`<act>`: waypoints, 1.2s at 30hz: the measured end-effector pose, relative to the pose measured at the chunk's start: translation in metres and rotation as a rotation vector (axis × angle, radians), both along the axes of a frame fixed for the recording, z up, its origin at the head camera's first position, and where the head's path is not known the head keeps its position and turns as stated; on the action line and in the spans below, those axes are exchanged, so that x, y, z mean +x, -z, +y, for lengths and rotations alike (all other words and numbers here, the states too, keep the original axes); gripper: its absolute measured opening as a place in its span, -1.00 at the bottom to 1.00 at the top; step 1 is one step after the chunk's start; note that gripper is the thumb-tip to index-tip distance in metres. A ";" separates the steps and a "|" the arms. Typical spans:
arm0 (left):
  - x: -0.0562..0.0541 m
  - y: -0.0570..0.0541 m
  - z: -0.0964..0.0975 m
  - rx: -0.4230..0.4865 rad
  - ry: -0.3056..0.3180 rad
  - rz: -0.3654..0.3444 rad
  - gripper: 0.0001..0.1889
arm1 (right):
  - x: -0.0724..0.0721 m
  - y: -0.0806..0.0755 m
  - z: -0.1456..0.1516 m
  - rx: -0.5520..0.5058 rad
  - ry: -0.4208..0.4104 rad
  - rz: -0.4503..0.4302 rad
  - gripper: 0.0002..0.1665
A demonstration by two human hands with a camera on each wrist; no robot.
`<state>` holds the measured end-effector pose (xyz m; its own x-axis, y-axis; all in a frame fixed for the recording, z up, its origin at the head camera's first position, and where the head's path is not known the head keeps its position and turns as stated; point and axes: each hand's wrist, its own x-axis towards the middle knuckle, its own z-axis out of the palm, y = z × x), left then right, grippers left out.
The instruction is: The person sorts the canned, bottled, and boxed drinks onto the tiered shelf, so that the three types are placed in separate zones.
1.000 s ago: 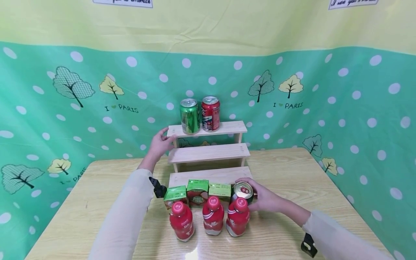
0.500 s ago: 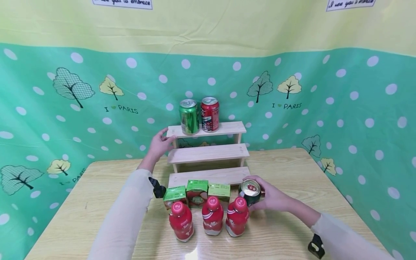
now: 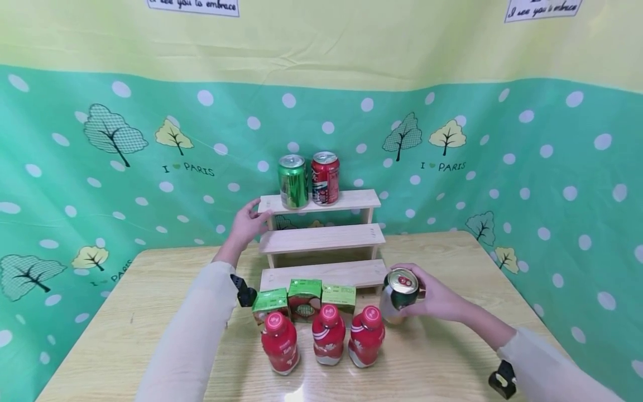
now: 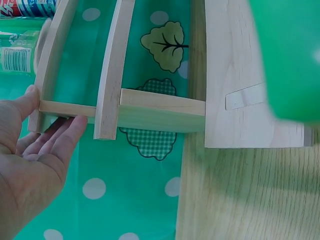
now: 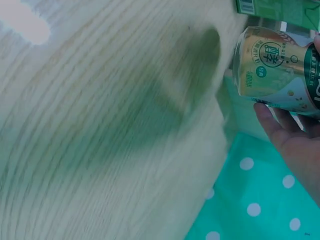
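A three-step wooden shelf [image 3: 321, 238] stands at the back middle of the table. My left hand [image 3: 247, 224] holds the left end of its top board; the left wrist view shows the thumb on the board and the fingers beneath. On that top step stand a green can [image 3: 293, 183] and a red can [image 3: 325, 180]. My right hand [image 3: 438, 294] grips a dark-and-gold drink can [image 3: 403, 281] right of the shelf's lowest step. In the right wrist view this can [image 5: 275, 65] is held above the table, its shadow apart from its base.
Three green drink cartons [image 3: 305, 298] stand in a row before the lowest step. In front of them are three red bottles [image 3: 329, 335] with red caps. The wooden table [image 3: 171, 290] backs onto a green dotted cloth [image 3: 201, 190].
My right hand has moved the dark-and-gold can right and up, away from the cartons' row. My left hand stays at the shelf's top left end.
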<state>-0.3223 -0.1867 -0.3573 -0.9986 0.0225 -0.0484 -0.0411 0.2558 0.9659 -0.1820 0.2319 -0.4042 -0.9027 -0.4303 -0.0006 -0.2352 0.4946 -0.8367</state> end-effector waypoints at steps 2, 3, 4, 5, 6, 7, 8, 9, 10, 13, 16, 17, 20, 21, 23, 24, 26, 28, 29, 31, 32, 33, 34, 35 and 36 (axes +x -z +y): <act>0.000 0.000 0.000 0.001 -0.001 -0.003 -0.24 | 0.000 -0.002 0.003 0.009 0.009 0.014 0.00; 0.000 0.000 0.000 0.002 0.001 -0.003 -0.24 | 0.001 -0.003 0.004 0.013 0.012 0.021 0.00; 0.000 0.000 0.000 0.002 0.001 -0.002 -0.24 | 0.000 -0.005 0.005 0.014 0.018 0.027 0.00; 0.001 0.000 0.000 0.002 0.001 0.000 -0.25 | 0.000 -0.006 0.006 0.015 0.024 0.035 0.00; 0.001 0.000 0.000 0.002 0.000 0.003 -0.25 | 0.000 -0.008 0.007 0.015 0.031 0.042 0.01; 0.001 0.000 0.000 0.002 0.001 0.007 -0.25 | 0.000 -0.009 0.008 0.013 0.036 0.048 0.01; 0.001 0.000 0.000 0.000 0.001 0.010 -0.25 | -0.001 -0.011 0.009 0.009 0.044 0.054 0.02; 0.001 0.000 0.000 -0.003 0.003 0.015 -0.25 | -0.001 -0.013 0.010 0.004 0.047 0.058 0.03; 0.001 0.001 0.000 -0.007 0.002 0.018 -0.25 | -0.001 -0.015 0.010 -0.002 0.053 0.060 0.03; 0.000 0.001 0.000 -0.013 0.001 0.021 -0.25 | -0.002 -0.020 0.012 -0.005 0.079 0.063 0.05; 0.000 0.002 -0.001 -0.020 0.000 0.021 -0.24 | -0.002 -0.023 0.013 -0.006 0.112 0.063 0.06; 0.000 0.002 -0.001 -0.021 0.002 0.021 -0.24 | -0.002 -0.024 0.013 -0.008 0.123 0.062 0.06; 0.000 0.003 -0.001 -0.026 0.005 0.024 -0.24 | -0.003 -0.027 0.014 -0.014 0.148 0.060 0.07; 0.000 0.003 -0.001 -0.026 0.006 0.023 -0.23 | -0.003 -0.027 0.014 -0.013 0.155 0.059 0.07; 0.000 0.002 -0.001 -0.024 0.010 0.023 -0.24 | -0.004 -0.029 0.013 -0.009 0.171 0.059 0.07; 0.000 0.002 -0.001 -0.023 0.011 0.023 -0.24 | -0.005 -0.029 0.013 -0.004 0.180 0.061 0.07; 0.000 0.002 -0.001 -0.016 0.015 0.022 -0.23 | -0.006 -0.031 0.012 -0.001 0.197 0.064 0.07; 0.000 0.002 -0.001 -0.010 0.015 0.022 -0.23 | -0.007 -0.034 0.011 -0.004 0.214 0.064 0.07; 0.001 0.002 -0.001 -0.009 0.016 0.022 -0.23 | -0.007 -0.035 0.011 -0.003 0.223 0.063 0.07; 0.001 0.002 -0.001 -0.003 0.018 0.019 -0.23 | -0.008 -0.037 0.012 -0.009 0.238 0.060 0.07; 0.001 0.002 -0.001 -0.001 0.017 0.016 -0.23 | -0.009 -0.039 0.011 -0.016 0.244 0.055 0.07; 0.001 0.002 -0.001 0.001 0.016 0.015 -0.23 | -0.009 -0.040 0.012 -0.019 0.249 0.054 0.07; 0.001 0.002 -0.001 0.002 0.017 0.014 -0.23 | -0.010 -0.041 0.011 -0.020 0.254 0.055 0.08; 0.001 0.002 -0.001 0.003 0.016 0.015 -0.24 | -0.011 -0.043 0.011 -0.025 0.254 0.058 0.08; 0.000 0.002 -0.001 0.003 0.013 0.015 -0.24 | -0.012 -0.045 0.011 -0.031 0.253 0.058 0.09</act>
<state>-0.3220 -0.1875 -0.3589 -0.9988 0.0358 -0.0334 -0.0233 0.2537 0.9670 -0.1936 0.2429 -0.3593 -0.9798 -0.1893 0.0637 -0.1548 0.5180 -0.8412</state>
